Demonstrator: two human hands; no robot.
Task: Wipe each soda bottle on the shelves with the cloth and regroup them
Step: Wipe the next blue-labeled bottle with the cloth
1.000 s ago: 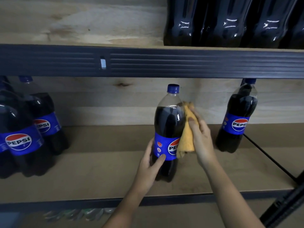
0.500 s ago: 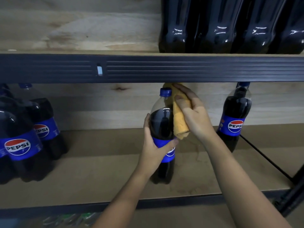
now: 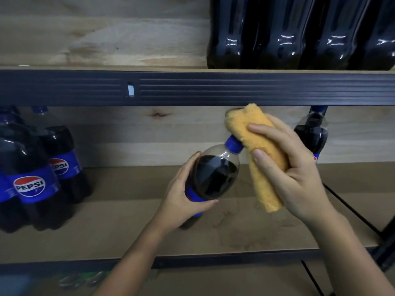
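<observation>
A dark soda bottle [image 3: 215, 176] with a blue cap and blue label is tilted to the right above the middle wooden shelf [image 3: 128, 227]. My left hand [image 3: 181, 201] grips it around the label. My right hand [image 3: 292, 167] holds a folded orange cloth [image 3: 260, 150], whose upper end lies over and behind the bottle's cap. A group of Pepsi bottles [image 3: 32, 180] stands at the shelf's left end. One more Pepsi bottle [image 3: 313, 133] stands at the back right, partly hidden behind my right hand.
A dark metal shelf beam [image 3: 192, 88] runs across just above the cloth. Several dark bottles [image 3: 299, 33] stand on the upper shelf at right. A black diagonal brace [image 3: 352, 210] crosses the right end of the middle shelf. Green bottle tops [image 3: 83, 278] show below.
The bottle went from upright to tilted right, and my left hand's grip moved up from its base to the label. My right hand carried the cloth up the bottle's side to the cap.
</observation>
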